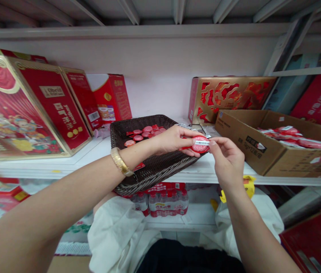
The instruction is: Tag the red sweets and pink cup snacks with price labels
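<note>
My left hand [170, 140], with a gold bracelet [120, 162] at the wrist, pinches a small round red packet [200, 149] between thumb and fingers. A white barcode label [202, 143] lies across the packet's face. The thumb and forefinger of my right hand [226, 157] close on the packet's right edge, by the end of the label. Under my left hand stands a dark brown woven basket [151, 182], tilted at the shelf's front edge. Several similar red packets [147, 131] lie in its far part; my forearm hides some of the inside.
An open cardboard box [251, 151] holding red packets [288, 133] stands on the white shelf [77, 161] at right. Behind it is a gold-and-red box [228, 96]. Large red gift boxes [49, 102] fill the left. Bottled drinks [167, 203] sit below; a slatted shelf [149, 11] hangs overhead.
</note>
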`<action>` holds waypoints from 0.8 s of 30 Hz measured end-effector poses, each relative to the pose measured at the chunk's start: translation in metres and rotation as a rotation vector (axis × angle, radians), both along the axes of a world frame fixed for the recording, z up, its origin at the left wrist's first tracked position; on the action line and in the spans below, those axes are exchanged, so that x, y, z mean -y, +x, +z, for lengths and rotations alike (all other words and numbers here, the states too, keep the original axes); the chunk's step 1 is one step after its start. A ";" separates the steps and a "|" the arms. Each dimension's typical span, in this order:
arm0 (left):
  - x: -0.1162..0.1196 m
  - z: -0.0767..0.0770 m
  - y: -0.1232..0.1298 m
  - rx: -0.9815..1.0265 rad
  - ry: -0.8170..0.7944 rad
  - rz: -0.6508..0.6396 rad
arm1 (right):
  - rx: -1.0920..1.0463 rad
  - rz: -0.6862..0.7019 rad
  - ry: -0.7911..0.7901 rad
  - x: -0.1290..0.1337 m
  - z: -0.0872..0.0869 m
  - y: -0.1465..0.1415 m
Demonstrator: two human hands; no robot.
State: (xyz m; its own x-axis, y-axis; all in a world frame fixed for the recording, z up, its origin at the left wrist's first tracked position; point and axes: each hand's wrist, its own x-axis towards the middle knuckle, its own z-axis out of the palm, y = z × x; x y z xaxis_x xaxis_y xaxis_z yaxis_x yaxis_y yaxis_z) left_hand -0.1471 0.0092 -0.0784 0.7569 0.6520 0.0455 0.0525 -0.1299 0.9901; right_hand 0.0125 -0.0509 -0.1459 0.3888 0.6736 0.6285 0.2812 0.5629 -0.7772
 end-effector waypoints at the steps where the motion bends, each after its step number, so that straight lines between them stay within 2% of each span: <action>1: 0.000 0.000 0.000 -0.002 -0.001 0.001 | -0.002 0.005 0.001 0.000 0.000 0.000; 9: 0.002 0.002 0.000 -0.014 0.002 0.010 | -0.012 0.013 0.005 0.001 0.003 0.000; 16: -0.006 0.000 -0.003 0.003 -0.039 -0.062 | 0.036 0.001 0.006 0.003 0.002 0.003; 20: -0.010 0.006 -0.009 0.034 -0.134 -0.140 | 0.056 -0.025 -0.012 0.002 0.001 0.004; 24: -0.012 0.015 -0.017 -0.060 -0.076 -0.139 | 0.045 -0.048 -0.022 0.005 0.002 0.007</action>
